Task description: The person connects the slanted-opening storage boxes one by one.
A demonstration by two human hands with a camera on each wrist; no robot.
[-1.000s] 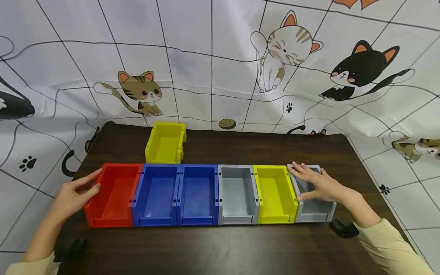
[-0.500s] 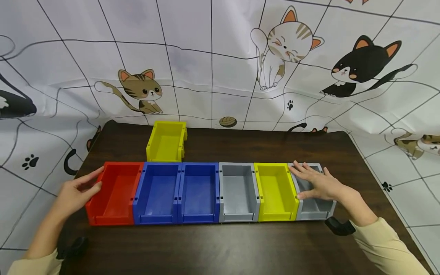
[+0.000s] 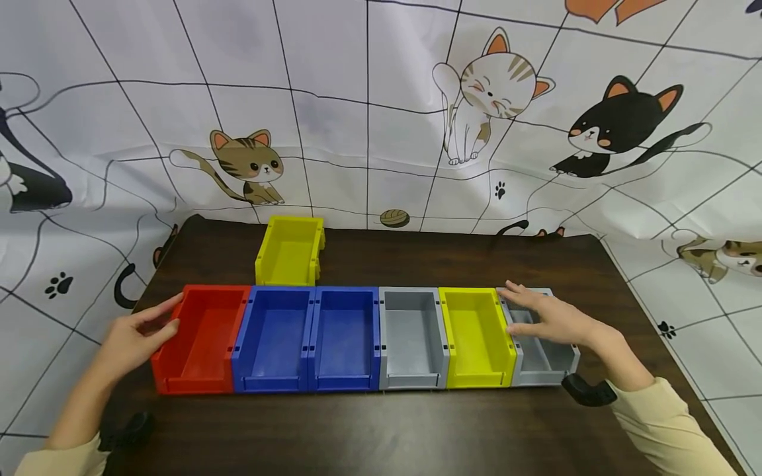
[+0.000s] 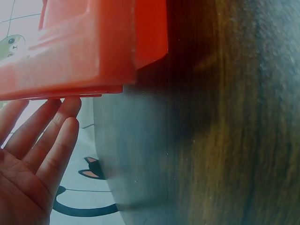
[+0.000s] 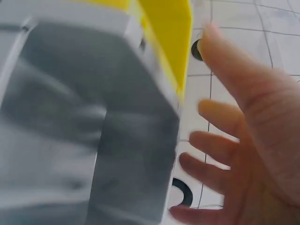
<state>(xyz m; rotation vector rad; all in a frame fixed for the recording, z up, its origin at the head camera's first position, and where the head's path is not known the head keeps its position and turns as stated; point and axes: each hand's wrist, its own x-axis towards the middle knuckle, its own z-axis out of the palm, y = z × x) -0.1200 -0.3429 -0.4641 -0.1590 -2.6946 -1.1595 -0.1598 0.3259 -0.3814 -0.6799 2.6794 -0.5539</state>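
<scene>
A row of plastic storage bins runs side by side: a red bin [image 3: 205, 340], two blue bins [image 3: 276, 337] [image 3: 346, 337], a grey bin [image 3: 412, 337], a yellow bin [image 3: 477, 340] and another grey bin [image 3: 556, 360] at the right end. My left hand [image 3: 133, 340] lies against the red bin's outer left side, its fingertips touching the wall in the left wrist view. Over the end grey bin is my right hand [image 3: 556, 317], fingers extended and thumb toward the wall beside the yellow bin. In the right wrist view its fingers [image 5: 211, 147] hold nothing.
Behind the first blue bin stands a separate yellow bin [image 3: 290, 252]. The bins are on a dark wood-grain table [image 3: 381, 430]. A white cloth [image 3: 333, 119] printed with cats hangs behind and beside the table.
My right hand's thumb and fingers have shifted slightly to the left over the end grey bin, the fingers closer together. The left hand stays at the red bin. The head view has tilted slightly.
</scene>
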